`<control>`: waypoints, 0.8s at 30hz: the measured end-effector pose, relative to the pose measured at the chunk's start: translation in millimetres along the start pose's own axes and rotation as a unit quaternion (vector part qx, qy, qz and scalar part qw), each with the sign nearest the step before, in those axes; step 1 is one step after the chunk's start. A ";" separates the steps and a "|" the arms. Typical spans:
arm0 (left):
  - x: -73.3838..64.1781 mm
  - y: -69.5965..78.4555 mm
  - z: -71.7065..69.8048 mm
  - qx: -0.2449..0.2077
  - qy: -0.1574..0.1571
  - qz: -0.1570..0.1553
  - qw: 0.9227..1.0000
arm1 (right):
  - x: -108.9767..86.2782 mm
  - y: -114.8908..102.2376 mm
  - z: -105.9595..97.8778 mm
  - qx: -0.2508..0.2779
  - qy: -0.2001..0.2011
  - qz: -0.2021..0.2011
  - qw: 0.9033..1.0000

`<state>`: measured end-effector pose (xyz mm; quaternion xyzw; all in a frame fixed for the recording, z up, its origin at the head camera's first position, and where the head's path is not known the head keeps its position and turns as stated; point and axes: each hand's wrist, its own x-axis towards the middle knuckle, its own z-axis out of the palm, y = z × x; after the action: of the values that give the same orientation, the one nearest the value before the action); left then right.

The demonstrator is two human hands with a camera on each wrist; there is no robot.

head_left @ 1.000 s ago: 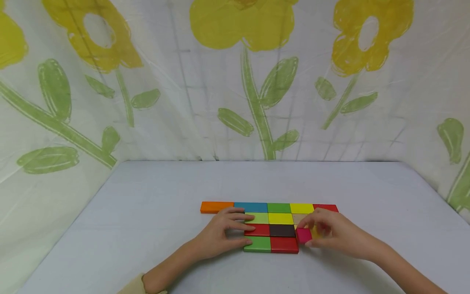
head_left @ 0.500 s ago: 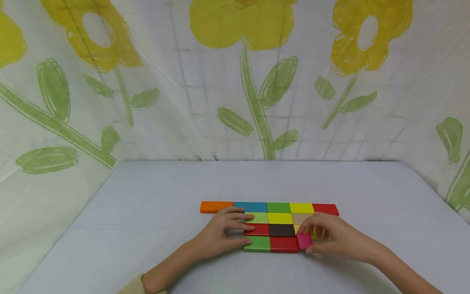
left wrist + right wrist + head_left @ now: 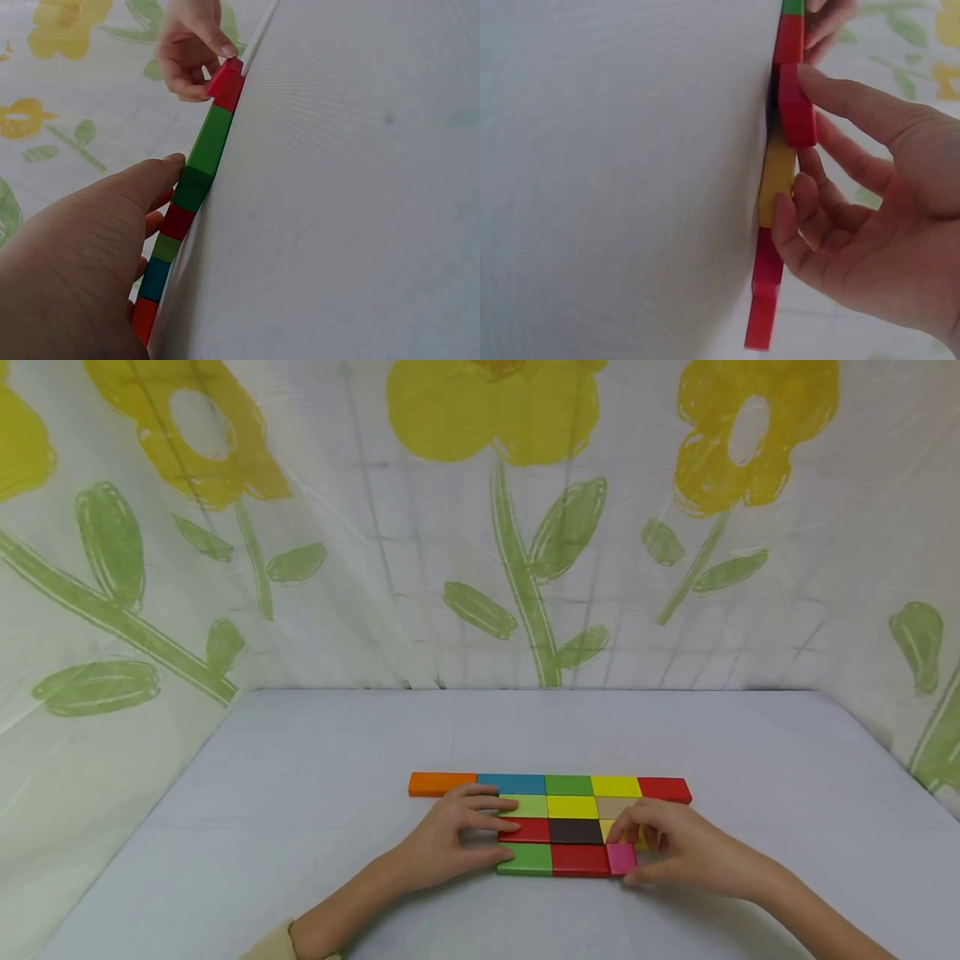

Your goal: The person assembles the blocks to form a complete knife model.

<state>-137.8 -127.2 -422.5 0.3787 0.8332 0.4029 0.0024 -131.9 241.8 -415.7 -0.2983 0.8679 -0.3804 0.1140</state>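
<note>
My right hand [image 3: 693, 852] pinches a small pink block [image 3: 622, 860] between thumb and fingers, at the right end of the front row of coloured blocks. In the right wrist view the pink block [image 3: 798, 109] looks tilted against its neighbours. Left of it lies a red block [image 3: 580, 860], then a green block [image 3: 525, 860]. My left hand [image 3: 453, 835] rests its extended fingers along the left side of the rows, touching the light green block [image 3: 527, 807], a red block [image 3: 531, 831] and the green one. Right-hand fingers partly hide a yellow block [image 3: 777, 176].
The back row runs orange [image 3: 442, 784], blue [image 3: 512, 784], green [image 3: 567, 785], yellow [image 3: 616, 786] and red [image 3: 664, 789], extending left beyond the others. Between the rows lie yellow [image 3: 572, 807], tan [image 3: 611, 807] and black [image 3: 576, 832] blocks. A flower-printed curtain [image 3: 337, 568] hangs behind the white table [image 3: 337, 735].
My right hand has moved slightly toward the front edge, bringing the pink block down level beside the front red block. The left hand has stayed put.
</note>
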 end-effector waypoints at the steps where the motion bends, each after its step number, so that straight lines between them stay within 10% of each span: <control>1: 0.0 -0.1 0.1 0.001 0.001 0.001 1.000 | 0.5 8.9 2.1 -0.004 0.003 0.003 1.000; 18: -0.1 0.2 0.8 0.002 0.001 -0.001 1.000 | 2.1 7.1 5.0 -0.005 0.003 0.031 1.000; 24: 0.1 -0.1 0.6 0.005 0.002 0.003 1.000 | 1.5 -1.5 3.4 -0.008 0.015 -0.018 1.000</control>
<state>-137.8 -126.8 -422.9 0.3803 0.8341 0.3995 -0.0021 -130.9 238.1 -416.8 -0.3094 0.8671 -0.3796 0.0914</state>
